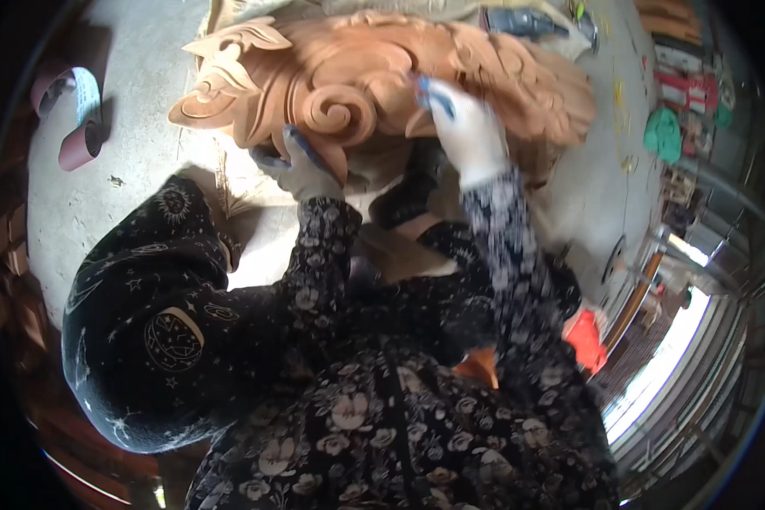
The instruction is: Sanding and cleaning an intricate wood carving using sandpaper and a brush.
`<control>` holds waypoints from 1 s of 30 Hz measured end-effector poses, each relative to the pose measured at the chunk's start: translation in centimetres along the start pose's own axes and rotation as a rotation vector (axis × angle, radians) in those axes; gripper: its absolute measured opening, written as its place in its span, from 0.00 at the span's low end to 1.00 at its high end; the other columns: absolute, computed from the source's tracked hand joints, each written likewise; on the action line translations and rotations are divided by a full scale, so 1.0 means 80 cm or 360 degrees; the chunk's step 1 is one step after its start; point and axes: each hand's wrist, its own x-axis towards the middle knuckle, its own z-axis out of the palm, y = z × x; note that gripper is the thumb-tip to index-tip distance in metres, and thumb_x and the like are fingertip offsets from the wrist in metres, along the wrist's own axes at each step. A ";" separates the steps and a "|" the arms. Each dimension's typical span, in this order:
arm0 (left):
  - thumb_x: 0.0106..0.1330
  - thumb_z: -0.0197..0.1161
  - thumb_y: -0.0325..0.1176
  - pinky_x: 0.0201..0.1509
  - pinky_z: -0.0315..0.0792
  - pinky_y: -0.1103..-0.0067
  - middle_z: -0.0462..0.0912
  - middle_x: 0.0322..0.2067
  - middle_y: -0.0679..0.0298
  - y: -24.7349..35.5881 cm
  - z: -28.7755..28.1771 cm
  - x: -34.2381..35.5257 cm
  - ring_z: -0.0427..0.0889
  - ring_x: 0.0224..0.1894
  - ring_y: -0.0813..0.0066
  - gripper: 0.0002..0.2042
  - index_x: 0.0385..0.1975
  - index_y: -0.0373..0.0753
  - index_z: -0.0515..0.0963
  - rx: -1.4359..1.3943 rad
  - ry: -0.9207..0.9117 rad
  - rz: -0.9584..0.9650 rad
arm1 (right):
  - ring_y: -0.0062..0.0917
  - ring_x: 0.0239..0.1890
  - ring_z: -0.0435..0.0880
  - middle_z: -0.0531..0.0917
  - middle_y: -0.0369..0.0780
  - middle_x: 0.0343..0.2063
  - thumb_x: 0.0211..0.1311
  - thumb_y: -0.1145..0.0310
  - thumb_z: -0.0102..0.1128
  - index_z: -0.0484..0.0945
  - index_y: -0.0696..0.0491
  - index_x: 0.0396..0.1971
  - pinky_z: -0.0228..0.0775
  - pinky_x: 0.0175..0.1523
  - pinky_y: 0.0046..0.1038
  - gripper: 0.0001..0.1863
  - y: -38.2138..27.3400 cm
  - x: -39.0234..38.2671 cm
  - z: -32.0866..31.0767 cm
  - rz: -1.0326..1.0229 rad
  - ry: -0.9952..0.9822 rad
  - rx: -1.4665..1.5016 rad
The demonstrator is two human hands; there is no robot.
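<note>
Bright light falls across a grey concrete floor point(136, 191) in a cluttered work space, seen from the head camera, where a seated person works over a carved wooden ornament point(399, 85). The ornament lies ahead of the person's knees, at the top of the view, on a pale, wrinkled sheet point(242, 174). A curled abrasive strip point(82, 144) rests on the floor to the left; a dark power tool point(525, 23) lies beyond the carving's far edge, and a green bundle point(664, 133) sits off to the right.

The ornament's long axis runs left to right, dipping slightly toward the right. Pointed leaf tips face left, a spiral scroll turns upward near the middle, and overlapping carved leaves fill the right end.

The gloved left hand point(302, 168) is partly curled against the near edge below the scroll, its fingers spread; how firmly it grips cannot be told. The gloved right hand point(467, 127), fingers drawn together, is over the carving's middle, blurred; whether it holds anything cannot be made out. The ornament's underside is hidden, the power tool's details are unclear, and the room bends into darkness at the rim.
</note>
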 end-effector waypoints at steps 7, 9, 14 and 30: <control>0.66 0.58 0.32 0.50 0.72 0.79 0.76 0.41 0.59 -0.035 -0.023 -0.002 0.76 0.41 0.72 0.16 0.48 0.31 0.67 -0.1253 0.0433 -0.0267 | 0.37 0.36 0.83 0.83 0.43 0.34 0.63 0.60 0.50 0.80 0.41 0.46 0.74 0.41 0.33 0.14 -0.003 -0.009 0.007 -0.0520 0.0059 0.0131; 0.65 0.59 0.34 0.52 0.70 0.77 0.72 0.48 0.56 -0.024 -0.039 -0.008 0.74 0.46 0.69 0.20 0.53 0.35 0.63 -0.1698 0.0500 -0.0559 | 0.37 0.35 0.82 0.83 0.43 0.33 0.63 0.57 0.49 0.80 0.38 0.44 0.73 0.41 0.36 0.14 -0.035 -0.019 0.002 -0.0403 -0.0170 -0.0480; 0.64 0.59 0.37 0.62 0.63 0.72 0.63 0.60 0.49 0.010 -0.052 0.011 0.68 0.58 0.62 0.34 0.66 0.35 0.49 -0.1646 0.0306 -0.0065 | 0.39 0.36 0.82 0.83 0.41 0.32 0.62 0.57 0.50 0.81 0.41 0.41 0.74 0.42 0.36 0.13 -0.121 -0.018 -0.012 -0.0783 -0.0046 -0.0129; 0.62 0.59 0.31 0.65 0.59 0.72 0.63 0.59 0.47 0.001 -0.015 0.020 0.66 0.60 0.60 0.33 0.64 0.28 0.50 -0.0946 0.0237 0.0049 | 0.34 0.34 0.83 0.83 0.40 0.32 0.63 0.56 0.49 0.82 0.40 0.42 0.75 0.40 0.34 0.14 -0.094 -0.041 0.012 -0.0659 0.0008 -0.0334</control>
